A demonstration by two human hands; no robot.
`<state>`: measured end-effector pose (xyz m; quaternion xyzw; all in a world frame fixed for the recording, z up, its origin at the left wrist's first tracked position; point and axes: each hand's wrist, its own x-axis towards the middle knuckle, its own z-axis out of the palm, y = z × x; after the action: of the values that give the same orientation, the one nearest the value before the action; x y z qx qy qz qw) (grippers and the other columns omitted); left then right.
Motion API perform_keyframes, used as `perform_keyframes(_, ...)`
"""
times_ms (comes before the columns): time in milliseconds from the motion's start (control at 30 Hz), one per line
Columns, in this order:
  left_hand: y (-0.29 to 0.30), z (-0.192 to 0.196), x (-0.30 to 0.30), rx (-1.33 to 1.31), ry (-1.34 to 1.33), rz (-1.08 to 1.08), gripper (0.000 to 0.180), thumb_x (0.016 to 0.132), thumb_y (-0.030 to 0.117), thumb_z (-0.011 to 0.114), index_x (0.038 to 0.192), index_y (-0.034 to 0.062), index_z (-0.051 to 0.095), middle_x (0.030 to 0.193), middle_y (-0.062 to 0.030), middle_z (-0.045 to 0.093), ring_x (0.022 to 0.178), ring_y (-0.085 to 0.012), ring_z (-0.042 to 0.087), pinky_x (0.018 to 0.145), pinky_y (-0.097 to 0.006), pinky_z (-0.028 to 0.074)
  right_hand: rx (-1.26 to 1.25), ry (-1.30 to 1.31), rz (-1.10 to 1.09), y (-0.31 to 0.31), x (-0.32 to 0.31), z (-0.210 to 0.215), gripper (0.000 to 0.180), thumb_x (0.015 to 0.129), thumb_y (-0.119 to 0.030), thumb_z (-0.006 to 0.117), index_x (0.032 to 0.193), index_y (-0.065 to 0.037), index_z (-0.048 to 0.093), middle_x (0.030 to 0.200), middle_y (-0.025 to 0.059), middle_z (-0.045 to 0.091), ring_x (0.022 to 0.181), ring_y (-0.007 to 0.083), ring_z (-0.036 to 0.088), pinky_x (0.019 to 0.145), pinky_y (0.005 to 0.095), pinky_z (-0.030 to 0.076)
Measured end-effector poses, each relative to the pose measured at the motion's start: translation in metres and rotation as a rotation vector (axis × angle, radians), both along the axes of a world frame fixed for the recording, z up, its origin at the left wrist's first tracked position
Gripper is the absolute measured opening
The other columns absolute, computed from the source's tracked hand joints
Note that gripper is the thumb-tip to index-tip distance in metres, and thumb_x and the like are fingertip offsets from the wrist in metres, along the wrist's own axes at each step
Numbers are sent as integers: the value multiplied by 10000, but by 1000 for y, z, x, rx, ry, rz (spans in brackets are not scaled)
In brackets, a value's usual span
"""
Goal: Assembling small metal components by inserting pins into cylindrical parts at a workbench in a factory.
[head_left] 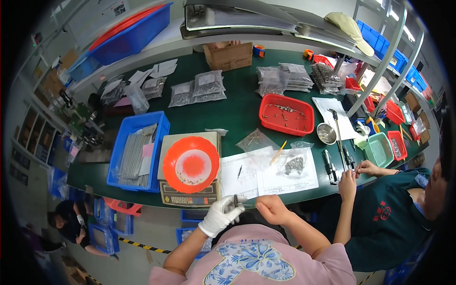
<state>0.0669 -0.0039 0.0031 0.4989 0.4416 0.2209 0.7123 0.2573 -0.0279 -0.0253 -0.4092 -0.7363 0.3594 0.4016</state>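
Observation:
My left hand (221, 216), in a white glove, is at the table's near edge, its fingers closed on a small dark metal pin (235, 200) that stands upright. Just to its right, my bare right hand (272, 209) is curled closed; anything inside it is hidden. Beyond the left hand, an orange-red bowl (172, 166) with small bits in it sits on a boxy scale (172, 197). Drawing sheets (304, 182) lie ahead of my hands. On them are a clear bag of small metal parts (294, 165), a yellow pencil (279, 151) and a thin dark pen (239, 171).
A blue bin (111, 164) of long strips stands left of the scale. A red tray (287, 131) with scattered small pins sits farther back. Bagged parts (209, 84) and a cardboard box (230, 56) lie beneath the shelf. At right, a co-worker's hands (349, 178) work beside metal gauges (328, 164).

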Motion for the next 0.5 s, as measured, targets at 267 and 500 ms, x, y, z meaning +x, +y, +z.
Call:
perform_keyframes(267, 16, -18, -17, -357, -344, 63, 190, 725, 25, 536, 906, 57, 587, 842, -90, 561, 688, -198, 565, 594, -289, 455, -73, 34, -11, 1, 3, 7, 222, 804, -113, 426, 604, -19, 409, 519, 89, 389, 456, 192, 381, 452, 296, 333)
perform_keyframes(500, 15, -12, -2, 1181, 198, 8, 201, 701, -26, 495, 870, 42, 581, 832, -89, 563, 702, -195, 567, 622, -277, 454, -593, 433, 59, 1, -1, -10, 203, 793, -106, 438, 610, -18, 432, 522, 115, 405, 444, 220, 387, 441, 305, 339)
